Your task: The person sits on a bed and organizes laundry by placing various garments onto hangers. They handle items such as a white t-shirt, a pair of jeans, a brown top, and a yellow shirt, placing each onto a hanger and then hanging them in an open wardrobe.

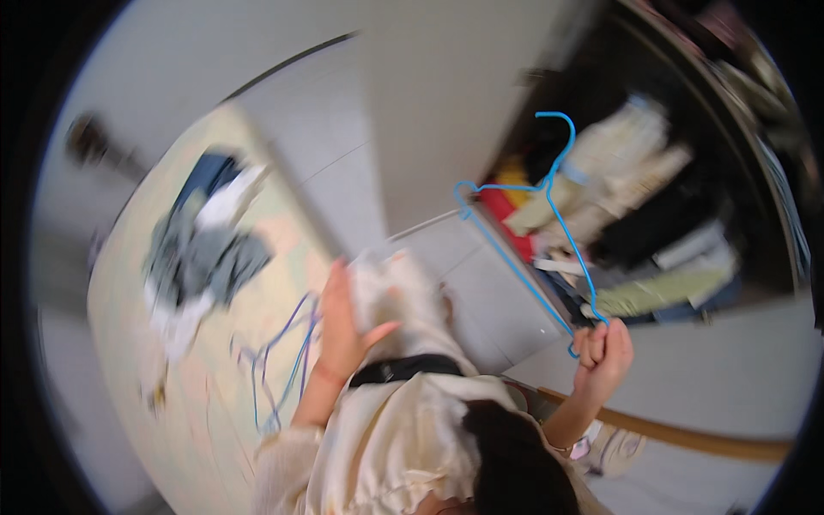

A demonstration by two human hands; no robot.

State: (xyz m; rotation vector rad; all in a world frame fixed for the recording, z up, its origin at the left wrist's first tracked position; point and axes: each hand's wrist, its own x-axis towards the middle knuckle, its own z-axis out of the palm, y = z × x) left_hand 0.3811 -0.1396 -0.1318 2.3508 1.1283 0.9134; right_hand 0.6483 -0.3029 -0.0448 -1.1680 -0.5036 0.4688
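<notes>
A bare blue clothes hanger (568,225) is gripped by one end in my right hand (603,354), its hook pointing away from me. Behind it lies a heap of clothes (618,212), cream, black, green and red, inside a dark wardrobe compartment. My left hand (344,322) has its fingers extended and the thumb apart, holding nothing, over the near edge of the bed. Beside it on the bed rest several blue and purple hangers (280,360). Farther over lies a pile of grey, white and dark blue garments (199,244), blurred.
The pale patterned bed (193,399) spans the left side. A whitish panel (457,116) stands ahead, with grey floor tiles (479,302) below it. At the lower right are a curved wooden bar (695,438) and a beige item (618,447) under it.
</notes>
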